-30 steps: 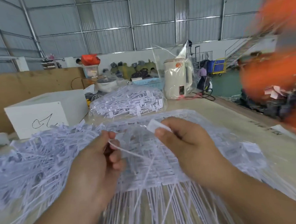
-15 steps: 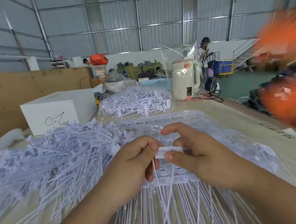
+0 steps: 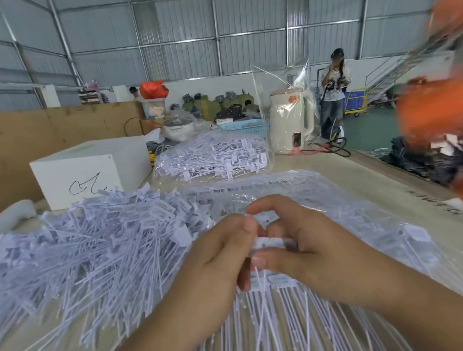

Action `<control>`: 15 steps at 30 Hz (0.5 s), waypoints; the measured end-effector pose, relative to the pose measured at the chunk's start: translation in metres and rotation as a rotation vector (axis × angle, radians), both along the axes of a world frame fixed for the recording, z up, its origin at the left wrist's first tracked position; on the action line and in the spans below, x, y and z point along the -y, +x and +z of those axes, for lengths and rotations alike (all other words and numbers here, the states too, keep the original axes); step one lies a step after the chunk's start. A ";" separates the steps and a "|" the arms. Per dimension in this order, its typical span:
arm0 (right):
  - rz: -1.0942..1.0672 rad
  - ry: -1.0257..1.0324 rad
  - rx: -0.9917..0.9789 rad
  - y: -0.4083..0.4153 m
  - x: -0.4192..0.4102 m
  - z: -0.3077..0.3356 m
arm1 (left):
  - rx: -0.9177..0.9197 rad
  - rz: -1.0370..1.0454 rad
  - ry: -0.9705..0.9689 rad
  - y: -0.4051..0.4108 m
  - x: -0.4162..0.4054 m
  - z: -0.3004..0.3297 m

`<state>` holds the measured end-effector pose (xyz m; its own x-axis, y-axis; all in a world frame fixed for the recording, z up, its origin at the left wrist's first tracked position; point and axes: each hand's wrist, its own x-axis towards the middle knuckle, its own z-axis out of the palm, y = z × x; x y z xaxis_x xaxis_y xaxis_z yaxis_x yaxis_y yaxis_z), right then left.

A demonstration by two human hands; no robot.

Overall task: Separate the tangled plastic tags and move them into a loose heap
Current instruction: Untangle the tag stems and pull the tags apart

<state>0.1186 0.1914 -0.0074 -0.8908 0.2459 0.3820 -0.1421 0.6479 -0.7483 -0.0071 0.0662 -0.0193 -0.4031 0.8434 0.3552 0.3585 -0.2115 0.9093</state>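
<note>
Writing: black hand-drawn scrawl on front of white box [image 3: 90, 169], far left, not readable as letters. Dark marker scribble on table [image 3: 386, 183] at right edge, illegible. Print on tags too small to read. Orange badge on cream kettle [image 3: 289, 124], far centre, text unreadable.

Vs 0.5 s ago: hands in much the same spot, pinched closer together; view swung a bit, so standing person [image 3: 334, 89] in background now clear of the kettle, to its right.

Left hand [image 3: 216, 259]: fingers curled, thumb and forefinger closed on head end of one plastic tag [image 3: 271, 243]. Right hand [image 3: 317, 246]: thumb under, fingers over, pinching same tag head from the right; forefinger raised, slightly open above. Tag's thin tail hangs down betw. the hands toward near edge.

Bundle of tags in clear bag [image 3: 348, 223] lies directly under and right of both hands, tails fanning toward near edge. Loose heap [image 3: 89, 250] sits left of left hand, touching bundle's left side. Second bagged lot [image 3: 216, 160] farther back, centre, well apart from hands.
</note>
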 end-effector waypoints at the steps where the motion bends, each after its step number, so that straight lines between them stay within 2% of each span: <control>1: 0.004 0.022 0.013 -0.001 0.002 -0.001 | -0.034 0.009 -0.016 0.000 0.000 -0.001; 5: -0.056 0.116 0.033 0.000 0.003 -0.002 | 0.001 0.034 -0.055 -0.006 -0.004 0.001; 9: -0.201 0.309 0.191 0.009 -0.006 0.008 | 0.020 0.098 -0.052 -0.017 -0.005 0.003; 11: -0.202 0.297 0.244 0.011 -0.008 0.011 | 0.002 0.105 -0.070 -0.019 -0.004 0.004; 15: -0.143 0.259 0.220 0.009 -0.008 0.010 | -0.005 0.037 -0.121 -0.014 -0.002 0.005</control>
